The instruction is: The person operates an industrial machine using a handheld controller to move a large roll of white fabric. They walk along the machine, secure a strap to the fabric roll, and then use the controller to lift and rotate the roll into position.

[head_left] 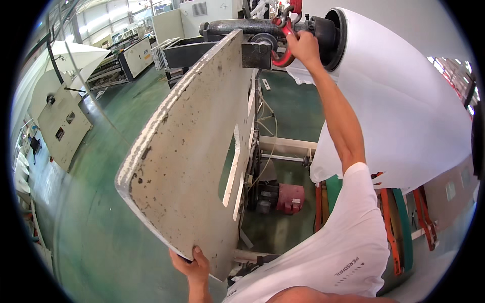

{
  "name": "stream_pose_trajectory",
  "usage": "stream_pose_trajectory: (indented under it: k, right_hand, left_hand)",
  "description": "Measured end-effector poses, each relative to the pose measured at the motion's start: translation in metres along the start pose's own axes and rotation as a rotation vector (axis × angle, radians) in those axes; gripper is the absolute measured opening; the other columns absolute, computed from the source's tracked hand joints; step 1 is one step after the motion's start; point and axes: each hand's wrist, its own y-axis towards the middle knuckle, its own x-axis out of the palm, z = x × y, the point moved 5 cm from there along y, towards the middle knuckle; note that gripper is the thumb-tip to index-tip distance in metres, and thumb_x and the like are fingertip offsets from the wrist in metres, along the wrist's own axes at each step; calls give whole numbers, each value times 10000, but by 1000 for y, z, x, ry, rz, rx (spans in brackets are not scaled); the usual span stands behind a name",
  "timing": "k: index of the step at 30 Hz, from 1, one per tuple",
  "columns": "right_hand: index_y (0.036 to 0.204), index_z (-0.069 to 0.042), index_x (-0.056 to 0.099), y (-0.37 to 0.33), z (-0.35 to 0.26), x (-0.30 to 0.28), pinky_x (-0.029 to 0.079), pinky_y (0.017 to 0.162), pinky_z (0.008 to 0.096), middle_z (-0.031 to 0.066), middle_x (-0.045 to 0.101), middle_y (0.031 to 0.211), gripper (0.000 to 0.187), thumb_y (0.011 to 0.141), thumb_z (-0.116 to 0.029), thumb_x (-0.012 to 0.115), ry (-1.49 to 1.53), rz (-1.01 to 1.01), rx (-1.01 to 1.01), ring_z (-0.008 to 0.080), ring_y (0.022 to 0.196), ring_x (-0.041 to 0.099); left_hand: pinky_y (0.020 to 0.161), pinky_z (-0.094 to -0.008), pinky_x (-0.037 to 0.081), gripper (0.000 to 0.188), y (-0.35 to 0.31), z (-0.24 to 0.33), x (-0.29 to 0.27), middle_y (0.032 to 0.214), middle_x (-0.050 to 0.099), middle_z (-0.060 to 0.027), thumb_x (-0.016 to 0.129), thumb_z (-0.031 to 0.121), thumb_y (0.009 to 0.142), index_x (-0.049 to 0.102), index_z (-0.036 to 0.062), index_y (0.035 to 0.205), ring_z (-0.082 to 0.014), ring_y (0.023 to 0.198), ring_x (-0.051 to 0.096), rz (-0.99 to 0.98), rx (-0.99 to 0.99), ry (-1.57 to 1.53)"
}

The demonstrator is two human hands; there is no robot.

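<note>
My right hand is wrapped round a red lifting hook at the upper middle. The hook hangs from a metal chain link and curves beside the dark steel shaft. That shaft runs into the black core end of a large white roll on the right. Lower down, my left hand grips the bottom edge of a cream, chipped machine side plate, its thumb on the face and its fingers behind the edge. A dark bracket sits at the plate's top.
Behind the plate are a red motor, a cream crossbar and a thin hose. Orange bars stand below the roll. Another cream machine frame is at far left, on the green floor.
</note>
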Motion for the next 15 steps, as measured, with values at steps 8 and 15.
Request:
stream_pose_trajectory:
  k: [8,15]
  right_hand:
    - [903,12,726,67,-39,-16,531,858,511,300,690,925,421,839,-376,576,-260,139,2,470,925,669]
    - [1023,3,725,126,-30,-9,532,882,445,255,704,1020,456,808,-380,603,-392,-217,0,404,993,677]
  left_hand:
    - [753,-390,469,476,-6,-6,-1,1039,557,-207,644,197,899,473,-107,1223,-341,856,571,-25,-38,-60]
    - [766,-418,472,466,9,9,-3,1065,552,-220,645,171,874,485,-93,1223,-365,867,576,-76,-3,-71]
